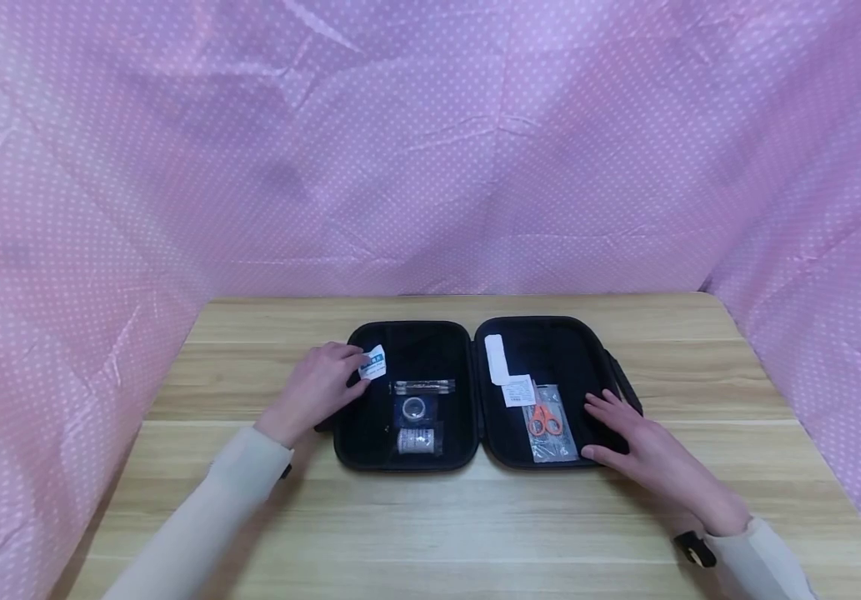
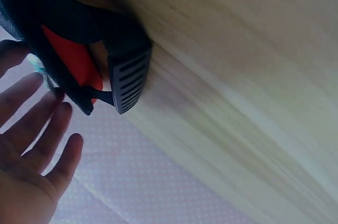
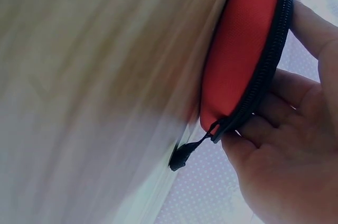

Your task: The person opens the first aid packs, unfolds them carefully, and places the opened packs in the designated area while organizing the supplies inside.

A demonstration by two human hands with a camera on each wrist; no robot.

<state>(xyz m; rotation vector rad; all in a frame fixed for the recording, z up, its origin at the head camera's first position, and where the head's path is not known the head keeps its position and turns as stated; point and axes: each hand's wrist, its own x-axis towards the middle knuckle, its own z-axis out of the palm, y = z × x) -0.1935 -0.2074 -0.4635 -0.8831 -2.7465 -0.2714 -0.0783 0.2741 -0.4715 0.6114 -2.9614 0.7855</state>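
Observation:
A black-lined case (image 1: 406, 463) lies unfolded on the wooden table, with red outer fabric showing in both wrist views. At its left rim, my left hand (image 1: 322, 385) holds a small white-and-blue packet (image 1: 373, 364) by the thumb and index finger, above the left half. The other fingers are spread. My right hand (image 1: 643, 446) rests with extended fingers on the right rim beside the zipper (image 3: 259, 84). In the right half lie orange-handled scissors (image 1: 546, 421) in a clear bag, a small printed packet (image 1: 518, 391) and a white strip (image 1: 497, 360).
Strapped in the left half are a slim clear packet (image 1: 424, 387), a tape roll (image 1: 413, 408) and a wrapped bandage roll (image 1: 416, 441). A black ribbed handle (image 2: 130, 81) juts from the left side, and a zipper pull (image 3: 182, 156) hangs at the right. Pink dotted cloth (image 1: 430, 167) surrounds the table.

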